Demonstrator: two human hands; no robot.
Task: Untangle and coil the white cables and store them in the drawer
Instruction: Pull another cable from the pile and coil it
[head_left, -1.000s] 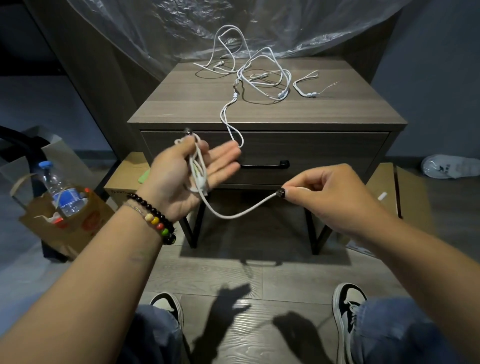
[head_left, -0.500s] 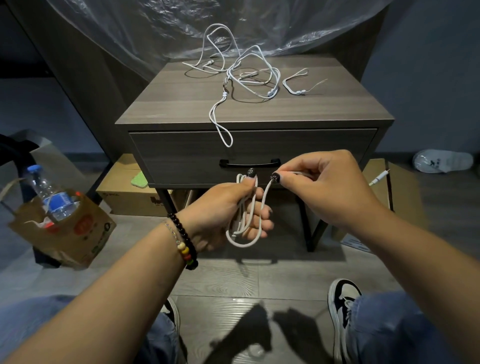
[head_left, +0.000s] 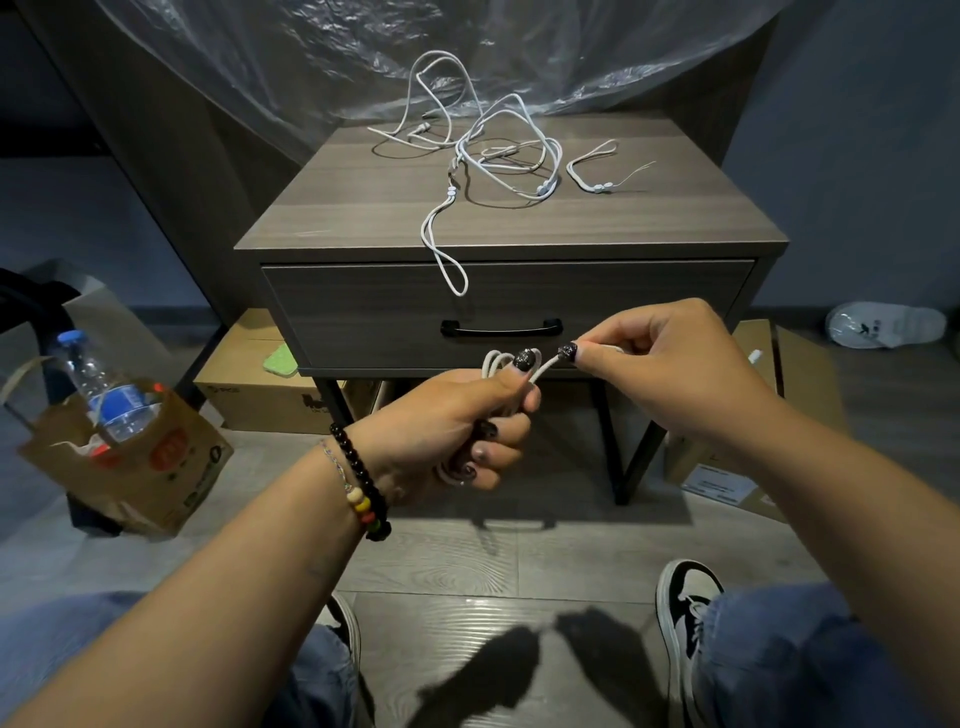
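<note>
My left hand grips a coiled white cable in its fist, loops sticking out above the thumb and below the fingers. My right hand pinches the free end of that cable just right of the left thumb. Both hands hover in front of the closed drawer with its black handle. A tangle of white cables lies on the nightstand top; one loop hangs over the front edge. A short separate white cable lies at the right.
Clear plastic sheeting hangs behind the nightstand. A paper bag with a water bottle stands on the floor at left. Cardboard boxes sit under and right of the nightstand. My shoes and knees are below.
My left hand has closed from an open palm into a fist round the wound cable and turned over. My right hand moved in close, so the slack between the hands is gone.
</note>
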